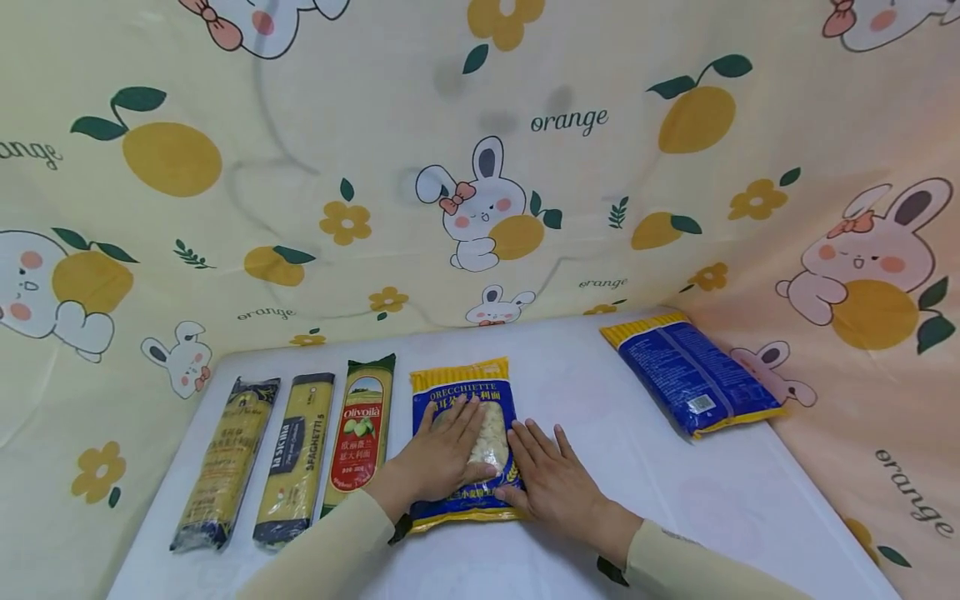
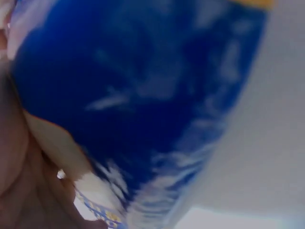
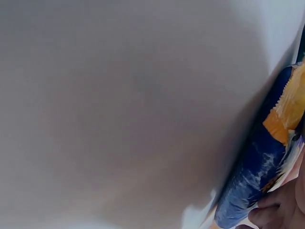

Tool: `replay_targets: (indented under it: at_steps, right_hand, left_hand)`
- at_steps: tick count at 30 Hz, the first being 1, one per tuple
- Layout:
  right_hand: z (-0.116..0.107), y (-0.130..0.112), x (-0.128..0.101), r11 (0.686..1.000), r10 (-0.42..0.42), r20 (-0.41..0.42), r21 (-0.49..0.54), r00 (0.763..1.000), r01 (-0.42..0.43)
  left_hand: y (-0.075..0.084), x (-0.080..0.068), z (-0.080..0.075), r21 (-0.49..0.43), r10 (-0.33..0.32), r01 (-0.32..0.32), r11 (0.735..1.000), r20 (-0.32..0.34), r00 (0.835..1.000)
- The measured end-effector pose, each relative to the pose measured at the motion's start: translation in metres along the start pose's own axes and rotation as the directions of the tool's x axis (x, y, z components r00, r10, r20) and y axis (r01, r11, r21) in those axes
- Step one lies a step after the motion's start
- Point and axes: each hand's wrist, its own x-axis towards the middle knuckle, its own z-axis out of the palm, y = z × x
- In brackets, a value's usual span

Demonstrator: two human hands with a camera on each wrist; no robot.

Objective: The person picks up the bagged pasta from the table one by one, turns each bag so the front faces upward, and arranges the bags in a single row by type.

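Observation:
A blue and yellow bag of orecchiette pasta (image 1: pixel 491 437) lies flat on the white table, its clear window facing up. My left hand (image 1: pixel 442 454) rests on top of it with fingers extended over the window. Against the bag's right edge, my right hand (image 1: pixel 558 483) touches with straight fingers, the thumb near the lower corner. The left wrist view shows the bag's blue film (image 2: pixel 143 71) close up, with part of the hand at the left. In the right wrist view the bag's crinkled side (image 3: pixel 252 176) shows beside the fingertips.
Left of the bag, three long pasta packs lie side by side: a dark-ended pack (image 1: pixel 228 462), a spaghetti pack (image 1: pixel 297 458) and a red-labelled Olivoilà pack (image 1: pixel 360 433). A second blue bag (image 1: pixel 693 375) lies at the back right. Patterned cloth (image 1: pixel 375 167) hangs behind the table.

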Motion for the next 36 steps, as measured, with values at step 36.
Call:
replay_targets:
  at_steps: [36]
  right_hand:
    - [0.004, 0.029, 0.041, 1.0, 0.008, 0.069, 0.008, 0.998, -0.008]
  left_hand:
    - [-0.034, -0.007, 0.001, 0.024, -0.038, 0.037, 0.999, 0.01, 0.999]
